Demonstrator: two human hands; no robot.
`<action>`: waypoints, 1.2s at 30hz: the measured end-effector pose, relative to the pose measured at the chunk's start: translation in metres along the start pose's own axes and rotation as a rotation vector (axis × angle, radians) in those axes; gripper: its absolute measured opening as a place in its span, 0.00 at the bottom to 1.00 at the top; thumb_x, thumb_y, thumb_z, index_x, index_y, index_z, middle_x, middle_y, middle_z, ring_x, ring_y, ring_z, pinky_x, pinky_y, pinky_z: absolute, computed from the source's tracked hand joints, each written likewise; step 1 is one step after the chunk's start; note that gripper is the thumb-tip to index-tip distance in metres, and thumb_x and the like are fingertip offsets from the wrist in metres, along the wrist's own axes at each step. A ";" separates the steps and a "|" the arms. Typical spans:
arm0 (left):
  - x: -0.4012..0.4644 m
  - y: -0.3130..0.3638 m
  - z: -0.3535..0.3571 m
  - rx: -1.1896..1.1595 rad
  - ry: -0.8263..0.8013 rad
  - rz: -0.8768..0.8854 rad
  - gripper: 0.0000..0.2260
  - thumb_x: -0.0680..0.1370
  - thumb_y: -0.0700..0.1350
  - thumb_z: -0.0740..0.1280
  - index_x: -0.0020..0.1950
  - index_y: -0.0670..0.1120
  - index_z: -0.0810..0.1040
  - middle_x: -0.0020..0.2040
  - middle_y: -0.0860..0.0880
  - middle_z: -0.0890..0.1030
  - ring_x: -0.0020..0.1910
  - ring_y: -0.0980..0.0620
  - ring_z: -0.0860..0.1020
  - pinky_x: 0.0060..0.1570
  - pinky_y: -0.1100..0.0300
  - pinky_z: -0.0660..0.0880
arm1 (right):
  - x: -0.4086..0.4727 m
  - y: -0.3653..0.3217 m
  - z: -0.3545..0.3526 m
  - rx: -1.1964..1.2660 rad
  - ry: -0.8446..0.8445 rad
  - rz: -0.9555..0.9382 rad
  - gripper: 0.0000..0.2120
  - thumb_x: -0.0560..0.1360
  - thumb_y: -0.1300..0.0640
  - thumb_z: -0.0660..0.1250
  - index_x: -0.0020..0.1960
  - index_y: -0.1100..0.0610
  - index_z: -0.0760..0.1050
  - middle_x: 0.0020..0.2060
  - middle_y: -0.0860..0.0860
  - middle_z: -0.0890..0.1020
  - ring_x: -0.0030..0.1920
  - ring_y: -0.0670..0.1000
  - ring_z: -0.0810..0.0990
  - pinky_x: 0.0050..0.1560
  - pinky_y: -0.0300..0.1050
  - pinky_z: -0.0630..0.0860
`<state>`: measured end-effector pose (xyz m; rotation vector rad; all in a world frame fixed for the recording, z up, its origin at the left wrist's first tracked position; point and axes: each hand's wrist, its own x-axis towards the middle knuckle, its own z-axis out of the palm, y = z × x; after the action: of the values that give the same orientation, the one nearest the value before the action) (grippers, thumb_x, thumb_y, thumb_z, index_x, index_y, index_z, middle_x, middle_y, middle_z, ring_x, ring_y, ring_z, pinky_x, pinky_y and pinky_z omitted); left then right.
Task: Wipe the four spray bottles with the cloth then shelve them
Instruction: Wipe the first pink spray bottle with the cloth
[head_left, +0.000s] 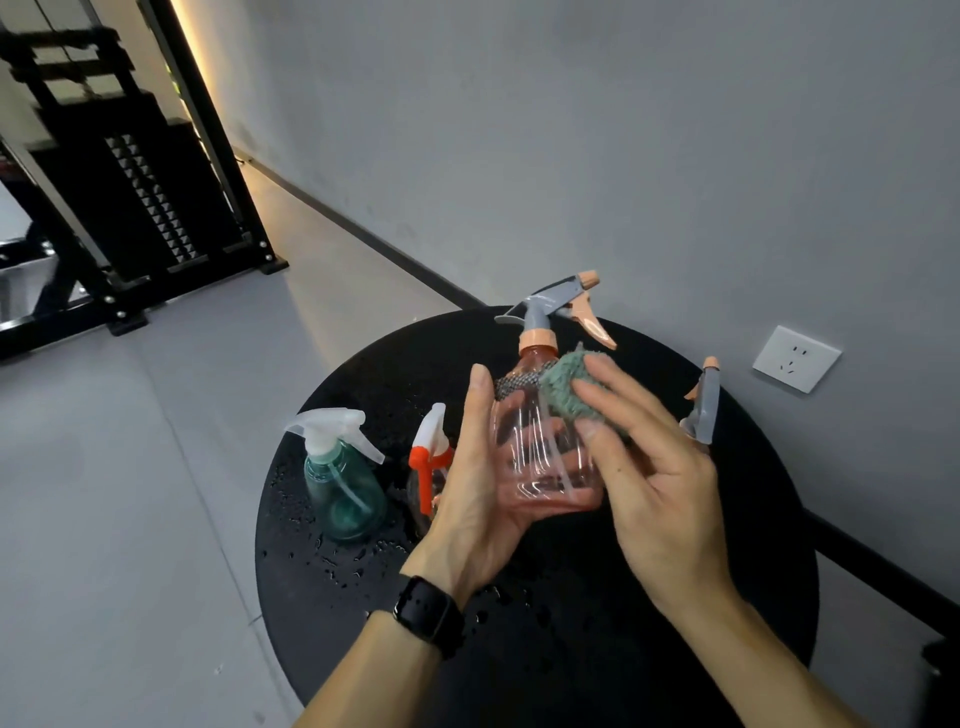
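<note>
My left hand (475, 486) holds a clear pink spray bottle (540, 447) with a grey and peach trigger head above the round black table (545, 623), fingers curled round its far side. My right hand (660, 478) presses a green cloth (574, 387) against the bottle's shoulder with fairly straight fingers. A teal bottle with a white trigger (343, 475) stands at the table's left. Beside it stands a bottle with a white and orange-red head (430, 452), partly hidden by my left hand. A grey and peach trigger head (702, 402) of another bottle shows behind my right hand.
Water drops speckle the black tabletop around the bottles. A grey wall with a white socket (795, 358) runs close behind the table on the right. A black metal rack (130, 208) stands on the grey floor at the far left.
</note>
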<state>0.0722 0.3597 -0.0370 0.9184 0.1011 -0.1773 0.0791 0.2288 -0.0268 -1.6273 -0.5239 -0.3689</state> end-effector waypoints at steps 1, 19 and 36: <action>-0.001 -0.002 0.001 -0.007 -0.011 -0.010 0.36 0.72 0.73 0.59 0.67 0.48 0.77 0.61 0.40 0.82 0.57 0.38 0.82 0.58 0.35 0.76 | 0.004 -0.001 -0.001 0.033 0.011 0.038 0.16 0.78 0.65 0.65 0.62 0.51 0.77 0.65 0.39 0.77 0.68 0.41 0.72 0.63 0.38 0.74; -0.004 0.005 -0.003 0.040 0.006 0.014 0.18 0.79 0.55 0.64 0.62 0.46 0.81 0.52 0.44 0.83 0.49 0.45 0.83 0.51 0.42 0.80 | 0.002 0.001 0.003 -0.142 -0.069 -0.142 0.16 0.76 0.66 0.65 0.64 0.60 0.75 0.67 0.48 0.75 0.70 0.45 0.71 0.67 0.39 0.71; -0.004 0.007 -0.012 -0.063 -0.102 -0.011 0.18 0.80 0.50 0.58 0.62 0.43 0.80 0.52 0.44 0.83 0.47 0.49 0.83 0.42 0.54 0.80 | -0.008 -0.003 0.005 -0.325 -0.122 -0.446 0.14 0.77 0.65 0.63 0.62 0.64 0.75 0.65 0.58 0.76 0.71 0.54 0.70 0.67 0.51 0.73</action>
<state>0.0693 0.3740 -0.0383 0.8447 0.0173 -0.2298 0.0706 0.2327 -0.0294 -1.8465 -0.9643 -0.7171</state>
